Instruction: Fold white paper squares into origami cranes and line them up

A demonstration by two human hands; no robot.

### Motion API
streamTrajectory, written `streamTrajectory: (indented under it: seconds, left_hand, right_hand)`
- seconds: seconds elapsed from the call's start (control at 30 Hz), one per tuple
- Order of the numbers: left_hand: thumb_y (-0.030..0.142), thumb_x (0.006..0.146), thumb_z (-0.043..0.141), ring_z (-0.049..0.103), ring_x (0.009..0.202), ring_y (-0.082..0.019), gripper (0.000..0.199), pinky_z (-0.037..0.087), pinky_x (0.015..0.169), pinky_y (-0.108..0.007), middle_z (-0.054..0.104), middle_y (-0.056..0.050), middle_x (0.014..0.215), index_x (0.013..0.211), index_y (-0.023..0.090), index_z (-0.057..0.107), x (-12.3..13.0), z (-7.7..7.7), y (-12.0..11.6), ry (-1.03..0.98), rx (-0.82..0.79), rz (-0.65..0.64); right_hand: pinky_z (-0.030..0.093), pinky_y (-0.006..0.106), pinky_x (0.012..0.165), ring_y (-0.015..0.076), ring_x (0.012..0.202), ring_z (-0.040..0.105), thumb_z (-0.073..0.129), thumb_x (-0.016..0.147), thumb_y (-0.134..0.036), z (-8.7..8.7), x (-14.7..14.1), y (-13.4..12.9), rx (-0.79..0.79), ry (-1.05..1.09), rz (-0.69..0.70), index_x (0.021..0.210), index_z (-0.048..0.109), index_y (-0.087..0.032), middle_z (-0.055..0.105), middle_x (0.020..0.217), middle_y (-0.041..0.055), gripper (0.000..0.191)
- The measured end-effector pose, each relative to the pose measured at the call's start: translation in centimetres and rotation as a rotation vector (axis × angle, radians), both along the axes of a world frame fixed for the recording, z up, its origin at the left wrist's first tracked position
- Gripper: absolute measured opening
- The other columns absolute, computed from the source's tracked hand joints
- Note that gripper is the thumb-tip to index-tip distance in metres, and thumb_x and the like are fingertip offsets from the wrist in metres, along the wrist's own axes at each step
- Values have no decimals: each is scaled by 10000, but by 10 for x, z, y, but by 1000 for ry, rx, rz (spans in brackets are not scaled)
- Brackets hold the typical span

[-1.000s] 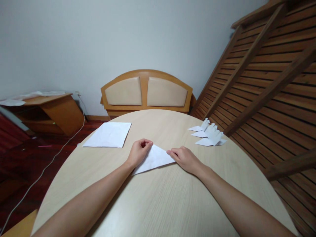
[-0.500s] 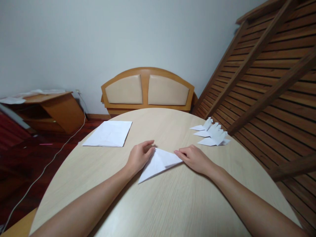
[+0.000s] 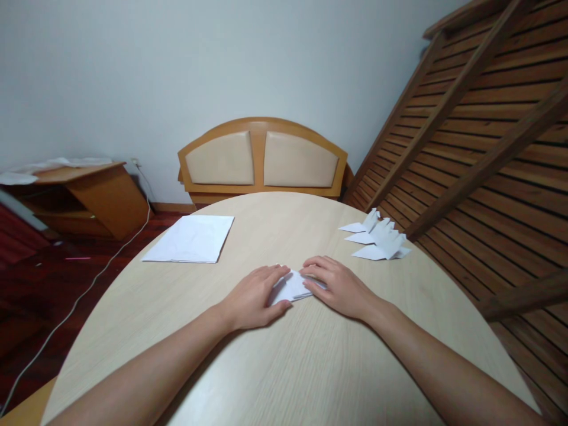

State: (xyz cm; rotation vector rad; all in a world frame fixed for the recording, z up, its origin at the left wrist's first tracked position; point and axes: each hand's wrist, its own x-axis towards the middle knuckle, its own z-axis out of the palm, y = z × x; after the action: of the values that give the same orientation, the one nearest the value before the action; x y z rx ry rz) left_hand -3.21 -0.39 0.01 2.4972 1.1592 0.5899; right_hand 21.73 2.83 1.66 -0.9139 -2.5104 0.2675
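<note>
A folded sheet of white paper [image 3: 290,287] lies on the table in front of me, partly covered by both hands. My left hand [image 3: 256,297] rests flat over its left part, thumb spread away from the fingers. Over the right end of the sheet lies my right hand [image 3: 339,286], its fingers stretched out and slightly apart. Between the hands only the middle of the paper shows, with a folded layer near its lower edge. Off to the right stand several white folded-paper birds [image 3: 385,239] in a row.
A stack of white paper [image 3: 189,239] lies at the table's left. The round wooden table [image 3: 266,367] has a padded headboard [image 3: 261,157] behind it. Slatted wood [image 3: 479,154] leans at the right. A cable [image 3: 89,290] runs along the floor beside a low cabinet [image 3: 97,198].
Both hands have gone from pinching the paper's edges to lying over it with fingers stretched. The paper's pointed lower-left corner is now covered by my left hand. The view has shifted slightly.
</note>
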Motion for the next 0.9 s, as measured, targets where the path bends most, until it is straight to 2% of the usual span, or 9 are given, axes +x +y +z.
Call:
streamTrajectory:
  seconds: [0.07, 0.13, 0.27, 0.63, 0.73, 0.9]
  left_hand:
    - [415, 868, 658, 483, 1376, -339, 701, 321, 1172, -524, 537, -183, 1461, 1475, 163, 414, -1, -1, 1, 22, 18, -23]
    - [396, 876, 644, 470, 1391, -327, 697, 334, 1169, -518, 531, -170, 1470, 1486, 178, 387, -2, -3, 1, 24, 25, -36]
    - [343, 890, 606, 468, 1396, -312, 654, 398, 1138, -490, 537, -169, 1464, 1477, 161, 382, -3, -5, 2, 23, 34, -41]
    - [310, 925, 537, 475, 1392, -309, 572, 402, 1143, -488, 541, -158, 1463, 1462, 160, 409, -5, -6, 4, 33, 42, -43]
    - [333, 912, 564, 475, 1389, -322, 591, 404, 1141, -489, 554, -167, 1446, 1453, 149, 415, -4, -6, 4, 35, 52, -54]
    - [309, 928, 533, 509, 1362, -313, 512, 440, 1111, -468, 605, -160, 1384, 1410, 153, 452, -1, -4, 1, 17, 43, -36]
  right_hand:
    - [441, 410, 987, 239, 1123, 591, 585, 970, -307, 0, -3, -5, -18, -12, 91, 1193, 666, -225, 659, 1214, 91, 251]
    - [442, 435, 1000, 254, 1150, 582, 636, 939, -330, -2, -6, -8, -21, -25, 122, 1224, 653, -229, 652, 1248, 93, 303]
    - [455, 446, 1000, 255, 1145, 591, 667, 916, -328, -9, -10, -8, -21, -32, 132, 1230, 644, -232, 665, 1243, 87, 329]
    - [470, 426, 973, 237, 1103, 620, 614, 966, -315, -15, -13, -5, 0, -28, 120, 1168, 661, -229, 710, 1183, 56, 224]
    - [478, 411, 956, 228, 1076, 638, 592, 980, -292, -16, -14, -5, 27, -35, 108, 1117, 675, -224, 727, 1150, 47, 174]
    - [507, 393, 908, 226, 1014, 676, 568, 984, -232, -16, -17, -6, 106, -73, 106, 1077, 691, -209, 751, 1092, 53, 156]
